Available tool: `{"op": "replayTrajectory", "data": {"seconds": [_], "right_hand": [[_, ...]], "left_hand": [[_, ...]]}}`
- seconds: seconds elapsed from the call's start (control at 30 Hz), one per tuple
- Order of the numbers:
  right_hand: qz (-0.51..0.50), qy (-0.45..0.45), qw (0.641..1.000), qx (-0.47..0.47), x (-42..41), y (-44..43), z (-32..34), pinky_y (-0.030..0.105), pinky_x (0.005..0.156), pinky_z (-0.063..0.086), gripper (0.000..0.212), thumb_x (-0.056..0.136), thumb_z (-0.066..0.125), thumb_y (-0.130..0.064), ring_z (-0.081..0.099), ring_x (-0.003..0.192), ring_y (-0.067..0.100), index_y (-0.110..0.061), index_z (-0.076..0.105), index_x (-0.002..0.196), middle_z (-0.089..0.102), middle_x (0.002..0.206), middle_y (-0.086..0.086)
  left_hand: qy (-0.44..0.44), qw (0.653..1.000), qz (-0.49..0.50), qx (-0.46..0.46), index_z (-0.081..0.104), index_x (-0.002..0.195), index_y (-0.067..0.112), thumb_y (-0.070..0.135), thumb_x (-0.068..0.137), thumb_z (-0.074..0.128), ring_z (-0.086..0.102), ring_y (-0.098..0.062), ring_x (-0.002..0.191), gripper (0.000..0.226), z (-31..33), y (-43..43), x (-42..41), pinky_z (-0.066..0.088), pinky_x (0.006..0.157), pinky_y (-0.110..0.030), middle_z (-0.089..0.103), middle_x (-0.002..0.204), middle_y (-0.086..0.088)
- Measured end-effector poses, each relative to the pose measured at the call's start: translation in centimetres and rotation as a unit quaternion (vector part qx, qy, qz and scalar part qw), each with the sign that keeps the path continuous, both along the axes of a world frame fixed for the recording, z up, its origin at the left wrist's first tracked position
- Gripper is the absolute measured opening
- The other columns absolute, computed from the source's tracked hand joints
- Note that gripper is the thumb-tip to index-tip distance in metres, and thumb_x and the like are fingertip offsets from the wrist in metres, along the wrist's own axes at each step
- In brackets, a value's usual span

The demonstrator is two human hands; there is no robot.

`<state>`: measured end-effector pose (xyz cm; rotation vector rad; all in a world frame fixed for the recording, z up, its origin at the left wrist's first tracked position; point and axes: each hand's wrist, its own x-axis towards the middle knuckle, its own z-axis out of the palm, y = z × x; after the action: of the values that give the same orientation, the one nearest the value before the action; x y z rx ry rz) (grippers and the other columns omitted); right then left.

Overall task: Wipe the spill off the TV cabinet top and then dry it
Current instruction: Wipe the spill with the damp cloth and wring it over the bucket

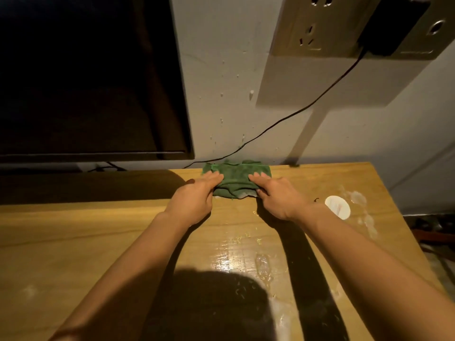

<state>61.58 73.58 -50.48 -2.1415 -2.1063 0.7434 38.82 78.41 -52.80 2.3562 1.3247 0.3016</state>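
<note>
A green cloth (235, 178) lies bunched on the wooden TV cabinet top (73, 242), close to the wall at the back edge. My left hand (194, 198) grips the cloth's left end with the fingers on top and the thumb below. My right hand (278, 195) grips its right end the same way. A wet, shiny streak of spill (261, 264) runs down the wood between my forearms, with small green lint bits scattered in it. Water drops dot the wall above the cloth.
A dark TV (86, 77) stands at the back left. A black cable (283, 119) hangs from a plug in the wall socket (317, 23) down behind the cabinet. A round white disc (337, 207) lies right of my right hand, near pale smears by the cabinet's right edge.
</note>
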Motion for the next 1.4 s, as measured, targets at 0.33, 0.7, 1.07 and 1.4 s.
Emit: {"op": "replayTrajectory", "data": {"seconds": [0.33,0.7,1.07,1.4], "right_hand": [[-0.006,-0.028,1.000,0.000,-0.5,-0.8,0.5,0.030,0.118,0.014,0.050,0.102,0.041,-0.018,0.023,0.147,0.020,-0.024,0.033,0.151,0.028,0.159,0.001],[0.001,-0.036,0.999,-0.037,-2.4,-9.4,1.6,0.037,0.119,0.016,0.049,0.104,0.039,-0.024,0.025,0.147,0.025,-0.025,0.031,0.152,0.026,0.160,0.000],[0.021,-0.023,0.999,-0.028,-4.3,-17.3,1.0,0.033,0.120,0.016,0.048,0.103,0.040,-0.022,0.025,0.146,0.022,-0.022,0.034,0.151,0.029,0.158,0.002],[0.041,-0.022,0.998,-0.036,-5.0,-23.5,1.3,0.034,0.121,0.016,0.048,0.103,0.038,-0.022,0.023,0.147,0.022,-0.022,0.032,0.151,0.027,0.159,0.004]], "left_hand": [[0.000,1.000,0.012,0.000,0.053,0.139,0.026,0.008,0.093,0.049,0.040,-0.012,0.139,0.050,0.8,-0.8,0.7,0.028,0.115,-0.030,0.050,0.147,0.004],[-0.017,1.000,0.017,-0.009,0.054,0.138,0.021,0.002,0.092,0.051,0.042,-0.015,0.137,0.050,1.2,-9.2,-1.7,0.023,0.116,-0.026,0.052,0.145,-0.001],[-0.012,0.998,0.047,-0.035,0.053,0.139,0.021,0.003,0.094,0.050,0.039,-0.015,0.140,0.048,1.3,-17.9,-4.2,0.019,0.118,-0.025,0.049,0.147,-0.001],[-0.032,0.996,0.069,-0.044,0.054,0.138,0.019,0.001,0.093,0.050,0.038,-0.012,0.140,0.048,1.5,-25.1,-5.0,0.016,0.116,-0.019,0.050,0.146,0.000]]}}
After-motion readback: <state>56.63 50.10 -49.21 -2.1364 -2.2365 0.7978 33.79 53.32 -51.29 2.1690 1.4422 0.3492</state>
